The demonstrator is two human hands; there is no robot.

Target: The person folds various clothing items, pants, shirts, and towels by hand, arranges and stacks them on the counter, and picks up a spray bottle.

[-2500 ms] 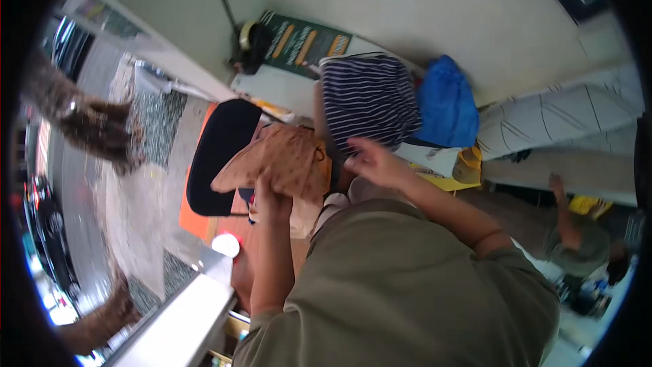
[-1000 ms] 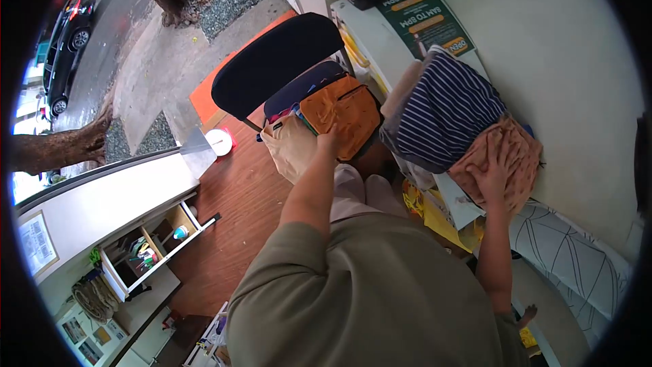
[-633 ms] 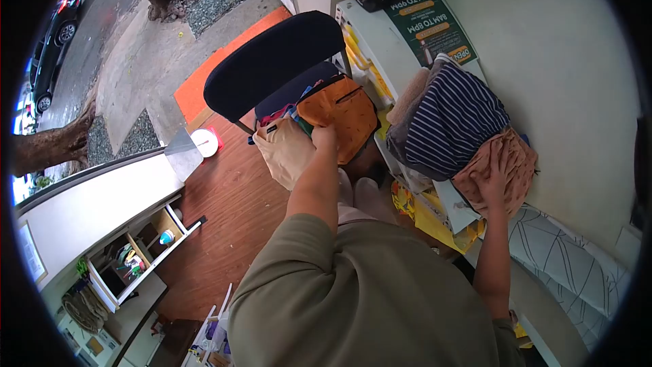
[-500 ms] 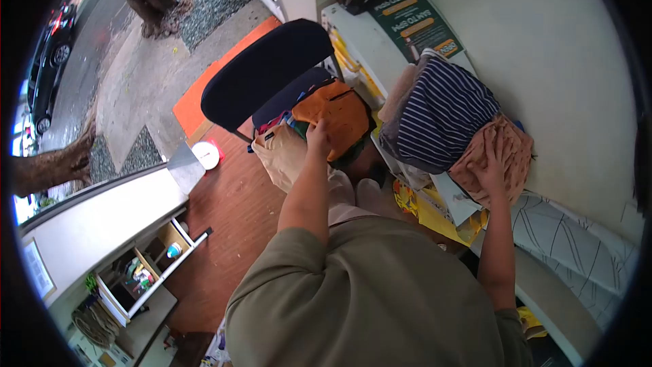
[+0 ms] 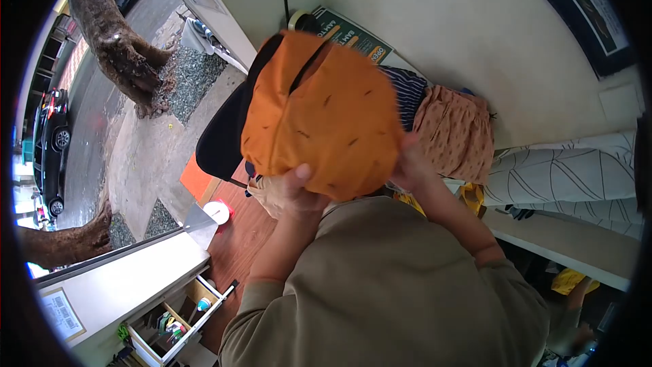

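Note:
An orange cloth item point(image 5: 333, 119) with small dark marks and a dark-edged slit is held up in front of my body. My left hand point(image 5: 299, 187) grips its lower left edge, thumb on top. At its lower right edge is my right hand point(image 5: 409, 165), closed on the cloth, with its fingers partly hidden. Behind it to the right, a pink patterned garment point(image 5: 454, 132) lies beside a navy striped garment point(image 5: 405, 92). Below my left hand, a cream cloth point(image 5: 261, 194) is partly visible near the dark chair point(image 5: 219, 139).
An open drawer point(image 5: 180, 340) with small items is at the lower left. A round white light point(image 5: 216, 213) glows near the floor. A patterned white roll point(image 5: 557, 177) lies at the right. Outside are a tree trunk point(image 5: 112, 41) and a dark car point(image 5: 51, 149).
The orange cloth has been lifted off the chair toward the camera. My right hand has left the pink garment and now holds the orange cloth too. The view has shifted.

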